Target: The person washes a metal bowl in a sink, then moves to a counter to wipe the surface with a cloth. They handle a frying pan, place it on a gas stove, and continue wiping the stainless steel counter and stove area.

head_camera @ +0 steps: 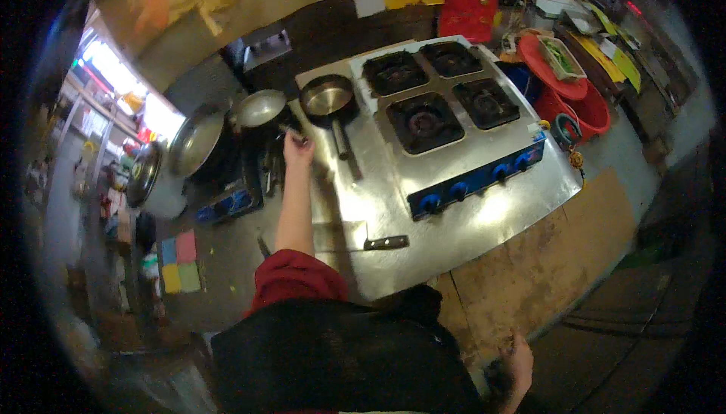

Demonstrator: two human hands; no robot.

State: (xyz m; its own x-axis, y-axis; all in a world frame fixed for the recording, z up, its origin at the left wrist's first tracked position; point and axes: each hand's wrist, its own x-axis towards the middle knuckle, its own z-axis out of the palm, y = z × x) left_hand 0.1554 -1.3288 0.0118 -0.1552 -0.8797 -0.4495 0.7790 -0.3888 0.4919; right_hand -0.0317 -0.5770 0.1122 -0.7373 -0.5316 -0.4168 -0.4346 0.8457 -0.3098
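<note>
My left hand (299, 149) reaches forward over the counter, its fingers closed around the handle of a shallow metal pan (262, 109). That pan sits at the back, left of a small steel saucepan (327, 99) whose handle points toward me. Under my left forearm lies a broad-bladed kitchen knife (387, 242), its dark riveted handle to the right; the arm covers part of its blade. My right hand (517, 360) hangs low at the right, beside my body and away from the counter. Blur and shadow hide whether its fingers hold anything.
A four-burner gas stove (422, 122) with blue knobs stands right of the saucepan. Farther left are a large wok (197, 140) and a metal lid (143, 174). Red plastic tubs (590, 112) stand beyond the stove's right side. Coloured squares (180, 262) lie at the left.
</note>
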